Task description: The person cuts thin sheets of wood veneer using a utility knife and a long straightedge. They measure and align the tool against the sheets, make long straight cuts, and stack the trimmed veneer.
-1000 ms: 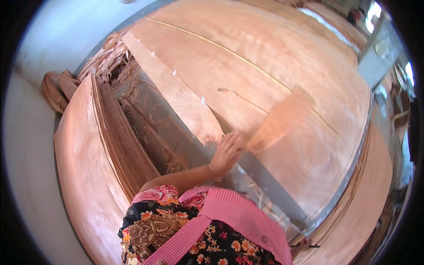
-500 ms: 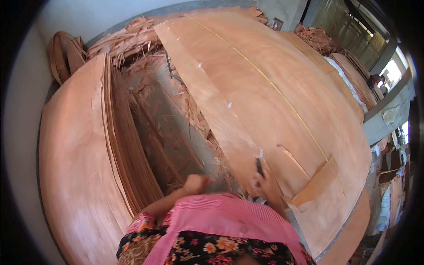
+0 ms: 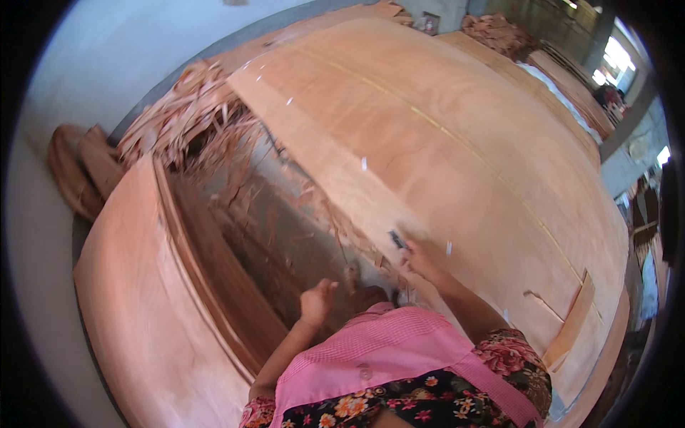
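My right hand (image 3: 419, 262) grips a small black hand tool (image 3: 397, 240), whose kind I cannot make out. It is over the left edge of a large reddish-brown veneer sheet (image 3: 471, 207) on a broad stack. My left hand (image 3: 316, 303) is held up over the gap beside the stack, fingers curled in; whether anything is inside them is hidden. Short white tape pieces (image 3: 364, 164) dot the sheet along a strip at its left edge. A narrow loose veneer piece (image 3: 572, 321) lies at the right, near a thin yellow line (image 3: 467, 145) running lengthwise.
To the left stands another tall veneer stack (image 3: 135, 278). Scraps litter the grey floor (image 3: 285, 228) between the stacks. A heap of veneer offcuts (image 3: 185, 107) lies by the wall, next to curled sheets (image 3: 75, 171). More stacked sheets (image 3: 564, 85) are at the far right.
The view has shifted, and my right arm now reaches farther out over the sheet with the black hand tool. My left hand is raised, with its fingers curled upward.
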### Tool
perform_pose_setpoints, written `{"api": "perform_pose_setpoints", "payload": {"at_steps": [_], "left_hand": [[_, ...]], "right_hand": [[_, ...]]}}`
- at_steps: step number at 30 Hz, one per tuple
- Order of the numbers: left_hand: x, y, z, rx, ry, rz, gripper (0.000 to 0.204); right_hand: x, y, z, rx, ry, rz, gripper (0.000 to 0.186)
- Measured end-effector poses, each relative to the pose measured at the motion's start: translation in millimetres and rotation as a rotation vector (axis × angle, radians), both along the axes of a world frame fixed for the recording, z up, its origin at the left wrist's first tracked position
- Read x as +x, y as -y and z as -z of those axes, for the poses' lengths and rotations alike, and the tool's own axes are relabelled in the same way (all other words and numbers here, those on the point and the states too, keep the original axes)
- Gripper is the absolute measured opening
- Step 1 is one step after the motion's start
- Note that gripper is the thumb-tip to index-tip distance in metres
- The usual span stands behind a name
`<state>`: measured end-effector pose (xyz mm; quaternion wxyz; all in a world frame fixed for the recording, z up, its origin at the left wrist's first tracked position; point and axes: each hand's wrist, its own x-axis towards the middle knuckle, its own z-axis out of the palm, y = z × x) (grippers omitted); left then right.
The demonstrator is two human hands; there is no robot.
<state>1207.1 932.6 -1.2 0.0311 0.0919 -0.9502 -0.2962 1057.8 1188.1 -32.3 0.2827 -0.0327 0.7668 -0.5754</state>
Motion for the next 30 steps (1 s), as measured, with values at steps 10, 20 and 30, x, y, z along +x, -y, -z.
{"api": "perform_pose_setpoints", "payload": {"at_steps": [10, 20, 30], "left_hand": [[-203, 359, 41, 0.164, 0.26, -0.39, 0.035], [-400, 702, 88, 0.139, 0.297, -0.48, 0.026], [-869, 955, -14, 0.195, -0.065, -0.2, 0.027]], "right_hand": [[-297, 294, -46, -0.107, -0.031, -0.235, 0.02], [-547, 619, -101, 0.021, -0.081, -0.175, 0.018], [-785, 918, -79, 0.01, -0.13, -0.085, 0.037]]}}
